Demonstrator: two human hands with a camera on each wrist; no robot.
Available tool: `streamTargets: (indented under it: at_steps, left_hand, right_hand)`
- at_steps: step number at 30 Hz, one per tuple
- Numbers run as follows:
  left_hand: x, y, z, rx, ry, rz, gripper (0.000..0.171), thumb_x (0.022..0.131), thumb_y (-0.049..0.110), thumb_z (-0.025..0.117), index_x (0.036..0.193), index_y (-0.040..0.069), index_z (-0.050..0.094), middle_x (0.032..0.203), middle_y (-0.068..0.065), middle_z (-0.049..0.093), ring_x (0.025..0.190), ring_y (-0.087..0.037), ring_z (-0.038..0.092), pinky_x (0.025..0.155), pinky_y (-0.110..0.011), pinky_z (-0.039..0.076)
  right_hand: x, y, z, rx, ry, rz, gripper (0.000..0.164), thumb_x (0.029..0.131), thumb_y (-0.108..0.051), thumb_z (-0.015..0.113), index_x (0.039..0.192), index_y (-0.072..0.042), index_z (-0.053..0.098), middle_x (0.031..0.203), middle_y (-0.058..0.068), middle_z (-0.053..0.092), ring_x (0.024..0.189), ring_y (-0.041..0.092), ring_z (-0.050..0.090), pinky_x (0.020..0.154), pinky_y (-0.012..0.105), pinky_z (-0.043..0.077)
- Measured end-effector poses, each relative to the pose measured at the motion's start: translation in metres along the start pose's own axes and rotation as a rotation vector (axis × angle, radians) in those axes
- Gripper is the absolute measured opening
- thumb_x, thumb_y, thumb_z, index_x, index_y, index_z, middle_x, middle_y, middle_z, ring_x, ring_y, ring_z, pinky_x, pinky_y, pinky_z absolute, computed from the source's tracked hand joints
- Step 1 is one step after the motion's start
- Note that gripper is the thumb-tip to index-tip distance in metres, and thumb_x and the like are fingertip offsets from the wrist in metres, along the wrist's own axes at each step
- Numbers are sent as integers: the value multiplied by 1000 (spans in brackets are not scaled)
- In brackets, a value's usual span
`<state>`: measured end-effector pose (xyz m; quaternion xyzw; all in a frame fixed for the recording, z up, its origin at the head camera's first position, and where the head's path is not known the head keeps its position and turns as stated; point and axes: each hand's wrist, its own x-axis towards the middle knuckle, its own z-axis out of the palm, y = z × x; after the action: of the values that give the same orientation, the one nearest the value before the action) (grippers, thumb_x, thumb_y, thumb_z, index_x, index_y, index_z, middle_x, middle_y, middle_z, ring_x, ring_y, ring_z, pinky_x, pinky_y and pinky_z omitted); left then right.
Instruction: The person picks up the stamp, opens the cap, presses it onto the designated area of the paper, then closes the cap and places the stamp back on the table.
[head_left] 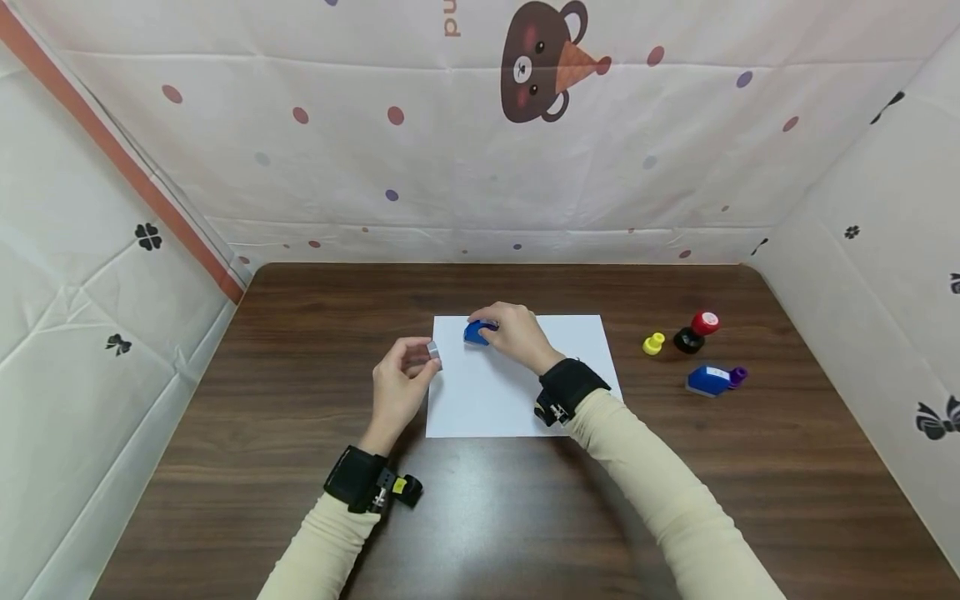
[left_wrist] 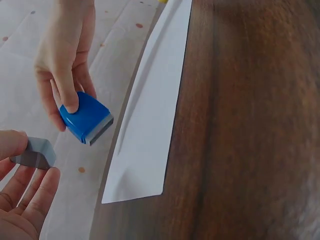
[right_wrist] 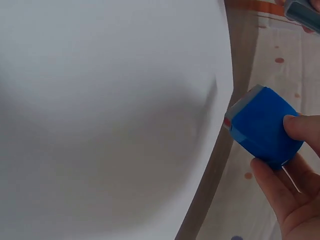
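A blue stamp (head_left: 477, 333) is pinched between thumb and fingers of my right hand (head_left: 516, 333), above the upper left part of a white sheet of paper (head_left: 480, 400). Its grey-edged face points down toward the sheet in the left wrist view, where the blue stamp (left_wrist: 85, 117) hangs apart from it. My left hand (head_left: 401, 383) holds a small grey cap (head_left: 434, 350) between thumb and fingertips at the paper's left edge. The grey cap (left_wrist: 36, 152) shows closer up in the left wrist view, and part of the cap (right_wrist: 302, 12) appears in the right wrist view.
Right of the paper stand a small yellow stamp (head_left: 653, 343) and a red-and-black stamp (head_left: 696, 332). A blue stamp with a purple handle (head_left: 712, 381) lies nearer. The brown wooden table (head_left: 315, 333) meets patterned white cloth (head_left: 450, 167) at the back and sides.
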<state>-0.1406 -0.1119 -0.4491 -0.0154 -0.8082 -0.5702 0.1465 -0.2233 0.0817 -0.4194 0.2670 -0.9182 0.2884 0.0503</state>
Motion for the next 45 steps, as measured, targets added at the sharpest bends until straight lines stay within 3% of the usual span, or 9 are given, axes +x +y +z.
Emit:
streamTargets:
  at_steps: [9,25,34,45]
  left_hand:
    - [-1,-4,-4,-15,18,0,28,81,6,69,107,10,60,96,-6,63,88,-16,64,71,-22,55]
    - [-1,-5,-4,-32,49,21,29,80,5,69,107,8,59,96,-8,64,87,-18,65,71,-22,55]
    - [1,-6,-5,-33,64,25,28,80,5,69,106,8,60,95,-8,64,86,-18,65,70,-21,55]
    - [2,-8,-5,-46,78,32,29,79,3,69,106,7,60,95,-9,64,86,-18,65,69,-20,55]
  right_hand:
    - [12,-8,8,-113,-33,-87,20,84,-8,65,104,-12,70,101,7,67,92,19,65,79,31,55]
    - [25,-25,26,-233,-72,-117,21,85,-9,65,105,-13,70,101,6,66,92,20,63,81,30,53]
    - [28,-29,30,-296,-140,-102,22,86,-13,65,107,-16,70,106,5,67,97,20,63,86,31,52]
    - [31,-28,31,-249,-132,-100,21,85,-10,65,104,-15,71,105,5,68,96,19,64,85,30,53]
